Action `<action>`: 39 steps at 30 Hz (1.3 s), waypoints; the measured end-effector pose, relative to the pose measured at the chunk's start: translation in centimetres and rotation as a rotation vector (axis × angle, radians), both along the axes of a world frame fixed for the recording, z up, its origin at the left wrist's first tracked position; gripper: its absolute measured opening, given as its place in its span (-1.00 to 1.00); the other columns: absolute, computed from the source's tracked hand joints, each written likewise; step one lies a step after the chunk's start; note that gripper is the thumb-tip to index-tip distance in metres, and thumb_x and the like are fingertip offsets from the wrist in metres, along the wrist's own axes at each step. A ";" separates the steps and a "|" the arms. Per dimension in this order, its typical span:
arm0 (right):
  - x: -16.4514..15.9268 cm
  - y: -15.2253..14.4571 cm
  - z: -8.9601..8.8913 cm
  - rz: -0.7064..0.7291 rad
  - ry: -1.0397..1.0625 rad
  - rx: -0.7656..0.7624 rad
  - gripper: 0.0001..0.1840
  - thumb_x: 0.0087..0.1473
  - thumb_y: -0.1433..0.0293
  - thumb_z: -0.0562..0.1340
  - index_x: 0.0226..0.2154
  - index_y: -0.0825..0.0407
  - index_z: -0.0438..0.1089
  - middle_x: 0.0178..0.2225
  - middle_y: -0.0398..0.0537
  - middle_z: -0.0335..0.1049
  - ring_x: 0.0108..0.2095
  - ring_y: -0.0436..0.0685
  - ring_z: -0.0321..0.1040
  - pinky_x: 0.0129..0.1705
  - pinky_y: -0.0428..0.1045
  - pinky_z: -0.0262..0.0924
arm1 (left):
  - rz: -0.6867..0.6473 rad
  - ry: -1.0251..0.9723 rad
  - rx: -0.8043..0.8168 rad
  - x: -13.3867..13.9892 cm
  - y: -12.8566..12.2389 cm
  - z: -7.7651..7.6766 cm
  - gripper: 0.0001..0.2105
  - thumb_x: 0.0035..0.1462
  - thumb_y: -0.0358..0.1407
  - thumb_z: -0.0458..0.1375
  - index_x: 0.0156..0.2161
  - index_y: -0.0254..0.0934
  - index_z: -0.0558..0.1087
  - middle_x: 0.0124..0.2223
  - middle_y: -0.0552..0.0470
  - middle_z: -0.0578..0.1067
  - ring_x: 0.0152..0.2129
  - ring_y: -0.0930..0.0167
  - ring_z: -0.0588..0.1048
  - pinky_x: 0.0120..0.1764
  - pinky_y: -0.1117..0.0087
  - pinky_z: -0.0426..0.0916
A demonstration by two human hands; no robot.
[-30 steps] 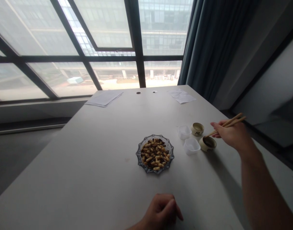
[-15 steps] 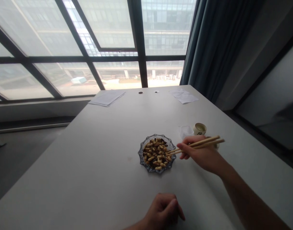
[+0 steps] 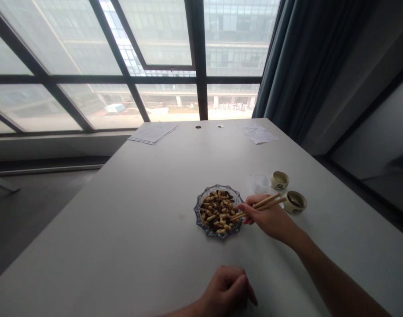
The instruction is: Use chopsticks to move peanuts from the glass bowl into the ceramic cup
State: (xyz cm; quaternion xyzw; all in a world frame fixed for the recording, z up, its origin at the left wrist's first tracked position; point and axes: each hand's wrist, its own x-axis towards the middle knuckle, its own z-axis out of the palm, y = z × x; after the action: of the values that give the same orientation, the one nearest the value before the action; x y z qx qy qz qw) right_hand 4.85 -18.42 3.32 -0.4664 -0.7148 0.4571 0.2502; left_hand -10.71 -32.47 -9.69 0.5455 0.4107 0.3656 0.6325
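Observation:
My right hand (image 3: pixel 267 218) is closed around a pair of wooden chopsticks (image 3: pixel 267 203). Their tips reach in among the peanuts (image 3: pixel 217 207) at the right side of a scalloped glass bowl (image 3: pixel 201 226). Darker pieces, too small to name, lie mixed with the peanuts. Whether the tips pinch a peanut cannot be made out. Nearer to me, my left hand (image 3: pixel 228 290) rests on the white table with its fingers curled in, and nothing shows in it.
Beyond my right hand stand a clear plastic container (image 3: pixel 261 182) and two cream cups with dark markings, one farther cup (image 3: pixel 280 180) and one nearer cup (image 3: pixel 294 202). Papers (image 3: pixel 153 133) lie at the far left of the table (image 3: pixel 138 211), a crumpled sheet (image 3: pixel 258 133) at the far right.
My right hand has moved left and slightly down, bringing the chopstick tips deeper among the peanuts. The nearer cup has come into sight. The view has shifted a little; my left hand stays put.

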 end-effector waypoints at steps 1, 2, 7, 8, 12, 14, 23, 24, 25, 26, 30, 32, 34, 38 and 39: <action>0.0 0.0 0.1 -0.002 -0.001 0.001 -0.55 0.24 0.08 0.27 -0.55 0.01 0.41 -0.57 -0.07 0.55 -0.48 0.15 0.58 -0.43 -0.06 0.38 | 0.000 0.000 0.002 0.0 0.0 0.1 -0.14 0.20 0.40 -0.08 -0.44 -0.40 0.67 -0.63 0.04 0.27 -0.64 0.47 0.27 -0.49 0.44 0.12; 0.0 0.0 0.1 -0.004 -0.001 0.000 -0.56 0.24 0.08 0.27 -0.54 0.01 0.42 -0.57 -0.07 0.55 -0.48 0.15 0.58 -0.43 -0.06 0.38 | -0.001 0.000 0.004 0.0 0.0 0.1 -0.14 0.21 0.40 -0.09 -0.44 -0.40 0.68 -0.63 0.04 0.28 -0.64 0.47 0.27 -0.49 0.44 0.13; 0.8 -0.1 1.1 -0.032 -0.016 0.007 -0.57 0.24 0.09 0.28 -0.52 0.02 0.47 -0.53 -0.05 0.58 -0.46 0.15 0.58 -0.39 -0.05 0.40 | -0.014 0.014 0.025 -0.2 0.1 0.4 -0.12 0.21 0.40 -0.09 -0.43 -0.43 0.69 -0.63 0.03 0.28 -0.65 0.47 0.27 -0.47 0.43 0.14; 1.2 -0.1 1.4 -0.043 -0.019 0.017 -0.57 0.23 0.09 0.29 -0.52 0.02 0.47 -0.52 -0.05 0.59 -0.46 0.14 0.58 -0.39 -0.05 0.41 | -0.017 0.012 0.024 -0.2 0.1 0.4 -0.12 0.22 0.39 -0.09 -0.42 -0.43 0.69 -0.63 0.03 0.28 -0.65 0.47 0.27 -0.47 0.42 0.14; 3.5 -0.1 3.7 -0.144 -0.060 0.095 -0.55 0.20 0.04 0.32 -0.53 0.01 0.49 -0.50 -0.03 0.61 -0.47 0.15 0.58 -0.41 -0.06 0.40 | -0.015 -0.007 0.023 -0.2 0.2 0.3 -0.14 0.23 0.37 -0.06 -0.42 -0.45 0.69 -0.63 0.03 0.28 -0.65 0.47 0.29 -0.48 0.43 0.15; 5.4 0.2 4.8 -0.231 -0.083 0.143 -0.54 0.18 -0.01 0.32 -0.52 0.00 0.51 -0.49 0.00 0.62 -0.47 0.17 0.59 -0.44 -0.05 0.41 | -0.012 -0.019 0.032 -0.2 0.2 0.3 -0.15 0.24 0.36 -0.06 -0.43 -0.45 0.69 -0.62 0.03 0.27 -0.64 0.46 0.30 -0.48 0.43 0.16; 14.8 4.0 4.5 -0.673 -0.207 0.201 -0.72 0.11 0.14 0.39 -0.42 0.01 0.54 -0.47 0.06 0.62 -0.43 0.30 0.64 -0.47 0.01 0.51 | -0.006 -0.039 0.008 -0.1 0.2 -0.1 -0.15 0.22 0.37 -0.04 -0.44 -0.46 0.67 -0.62 0.05 0.26 -0.66 0.49 0.27 -0.52 0.46 0.11; 15.1 4.4 4.1 -0.690 -0.212 0.173 -0.75 0.10 0.18 0.41 -0.43 0.02 0.53 -0.48 0.06 0.62 -0.44 0.30 0.64 -0.48 0.00 0.51 | -0.006 -0.044 0.000 -0.1 0.2 -0.2 -0.15 0.22 0.37 -0.04 -0.44 -0.46 0.67 -0.62 0.05 0.26 -0.66 0.49 0.27 -0.52 0.46 0.11; 15.1 4.8 3.8 -0.703 -0.218 0.142 -0.78 0.09 0.23 0.42 -0.44 0.02 0.51 -0.51 0.06 0.61 -0.45 0.30 0.64 -0.49 0.00 0.51 | -0.008 -0.047 -0.005 -0.1 0.1 -0.3 -0.15 0.21 0.37 -0.03 -0.44 -0.46 0.67 -0.62 0.06 0.25 -0.66 0.49 0.26 -0.53 0.47 0.10; 14.9 5.2 3.5 -0.707 -0.225 0.112 -0.80 0.09 0.26 0.42 -0.44 0.03 0.51 -0.53 0.06 0.60 -0.46 0.29 0.64 -0.48 -0.01 0.51 | -0.008 -0.050 -0.009 -0.1 0.1 -0.4 -0.16 0.21 0.37 -0.03 -0.44 -0.46 0.67 -0.63 0.06 0.24 -0.67 0.50 0.26 -0.53 0.47 0.10; 13.8 6.4 2.7 -0.678 -0.254 0.112 -0.80 0.11 0.29 0.40 -0.46 0.04 0.51 -0.55 0.04 0.59 -0.44 0.27 0.64 -0.46 -0.03 0.52 | 0.009 -0.063 -0.013 -0.1 0.0 -0.5 -0.18 0.23 0.35 -0.01 -0.45 -0.44 0.67 -0.63 0.08 0.22 -0.67 0.51 0.23 -0.53 0.47 0.09; 13.7 6.8 2.5 -0.679 -0.247 0.153 -0.79 0.11 0.28 0.41 -0.48 0.02 0.49 -0.55 0.02 0.59 -0.43 0.27 0.65 -0.43 -0.03 0.53 | 0.009 -0.064 -0.012 -0.1 0.0 -0.4 -0.19 0.23 0.34 -0.01 -0.45 -0.44 0.67 -0.63 0.08 0.23 -0.67 0.51 0.23 -0.52 0.47 0.10; 13.8 6.9 2.4 -0.722 -0.202 0.179 -0.78 0.09 0.28 0.42 -0.49 0.02 0.48 -0.56 0.03 0.58 -0.44 0.27 0.64 -0.42 -0.02 0.53 | 0.000 -0.054 -0.008 -0.1 0.0 -0.3 -0.18 0.23 0.35 -0.01 -0.45 -0.44 0.66 -0.63 0.07 0.24 -0.67 0.51 0.24 -0.52 0.46 0.11; 14.1 6.2 3.1 -0.775 -0.156 0.231 -0.74 0.10 0.26 0.41 -0.51 0.01 0.45 -0.57 0.04 0.56 -0.50 0.26 0.61 -0.52 -0.03 0.47 | -0.013 -0.041 -0.022 -0.2 0.0 -0.1 -0.16 0.21 0.37 -0.02 -0.45 -0.44 0.66 -0.62 0.06 0.25 -0.66 0.50 0.25 -0.51 0.45 0.11; 13.9 5.9 3.5 -0.768 -0.161 0.253 -0.73 0.12 0.24 0.39 -0.51 0.00 0.45 -0.57 0.05 0.56 -0.51 0.25 0.61 -0.53 -0.04 0.46 | -0.014 -0.042 -0.029 -0.2 0.0 -0.1 -0.16 0.20 0.38 -0.02 -0.45 -0.44 0.66 -0.62 0.06 0.25 -0.66 0.50 0.25 -0.51 0.45 0.11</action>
State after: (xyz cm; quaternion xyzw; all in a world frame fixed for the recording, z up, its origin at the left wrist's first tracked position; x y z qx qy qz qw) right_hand 18.73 -12.55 6.78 -0.6989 -0.5567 0.2010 0.4015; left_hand -10.91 -32.43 -9.83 0.5315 0.3987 0.3666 0.6512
